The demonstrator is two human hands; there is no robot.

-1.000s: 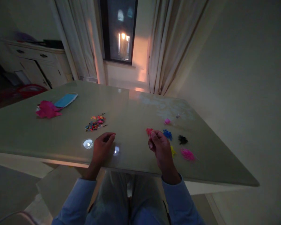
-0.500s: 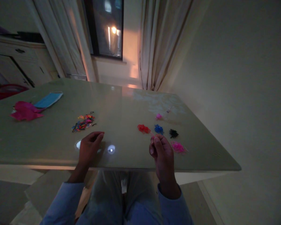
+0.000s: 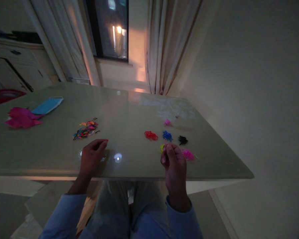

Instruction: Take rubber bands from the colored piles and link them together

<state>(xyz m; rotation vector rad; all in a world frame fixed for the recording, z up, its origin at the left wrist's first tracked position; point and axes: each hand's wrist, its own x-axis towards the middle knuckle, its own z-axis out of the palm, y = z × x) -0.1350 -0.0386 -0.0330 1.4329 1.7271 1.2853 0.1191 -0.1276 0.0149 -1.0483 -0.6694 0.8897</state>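
Observation:
My left hand (image 3: 92,156) is pinched closed above the near part of the table, just in front of a mixed pile of small coloured rubber bands (image 3: 86,130). A speck of red shows at its fingertips, too small to make out. My right hand (image 3: 173,161) is closed in a pinch, with a bit of a pink rubber band (image 3: 166,144) at the fingertips. Around it lie sorted piles: red bands (image 3: 150,135), blue bands (image 3: 167,135), black bands (image 3: 182,140) and bright pink bands (image 3: 188,154). Yellow bands (image 3: 161,148) are partly hidden behind the right hand.
Farther back on the table (image 3: 129,114) are a light pink clump (image 3: 167,122) and a tiny item (image 3: 177,116). A blue face mask (image 3: 48,105) and a crumpled pink piece (image 3: 23,118) lie at the left. A wall (image 3: 251,99) rises on the right.
The pink band that stuck out from my right fingertips toward the red pile now shows less. Yellow bands have come into sight beside that hand. The view has shifted slightly; my left hand stays pinched.

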